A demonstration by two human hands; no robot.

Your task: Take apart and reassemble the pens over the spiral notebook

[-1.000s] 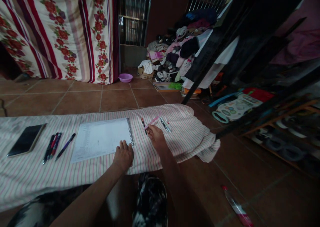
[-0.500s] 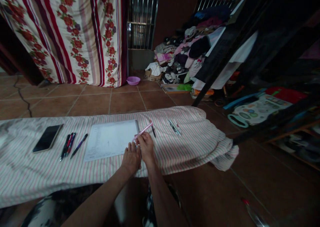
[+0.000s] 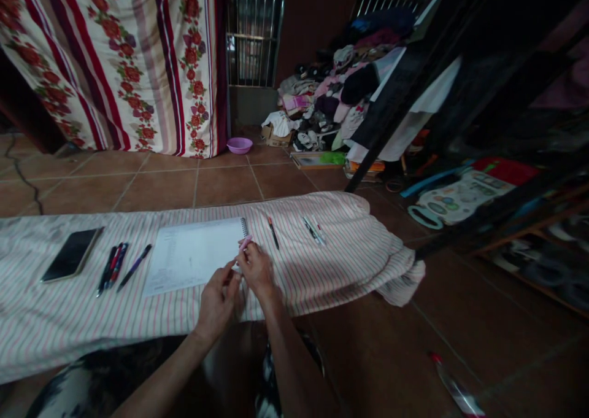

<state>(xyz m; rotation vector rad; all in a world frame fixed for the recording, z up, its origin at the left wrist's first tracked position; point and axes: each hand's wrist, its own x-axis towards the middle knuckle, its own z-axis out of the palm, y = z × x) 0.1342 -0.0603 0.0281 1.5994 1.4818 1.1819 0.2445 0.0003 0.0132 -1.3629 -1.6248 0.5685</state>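
In my right hand (image 3: 257, 270) is a slim pink pen (image 3: 245, 242), its upper end sticking out past my fingers above the notebook's lower right side. My left hand (image 3: 217, 301) meets it from the left, fingers bent and the tips drawn together by the pen's lower end; what they pinch is hidden. Under both hands lies a spiral notebook (image 3: 193, 252), open at a pale page with faint writing along its left edge. Right of its coil rests a dark pen with an orange end (image 3: 273, 232). Farther right are several thin pens (image 3: 313, 231).
A striped cloth (image 3: 340, 264) covers the low table. Left of the notebook lie a purple pen (image 3: 134, 268), several more pens (image 3: 113, 267) and a black phone (image 3: 71, 255). Beyond are a purple basin (image 3: 240, 145) and a heap of clothes (image 3: 326, 102). A bottle (image 3: 455, 387) lies on the floor.
My left hand has turned from lying flat, palm down, to bent fingers meeting the right hand. The pink pen has tilted and shows shorter. The view has shifted slightly right.
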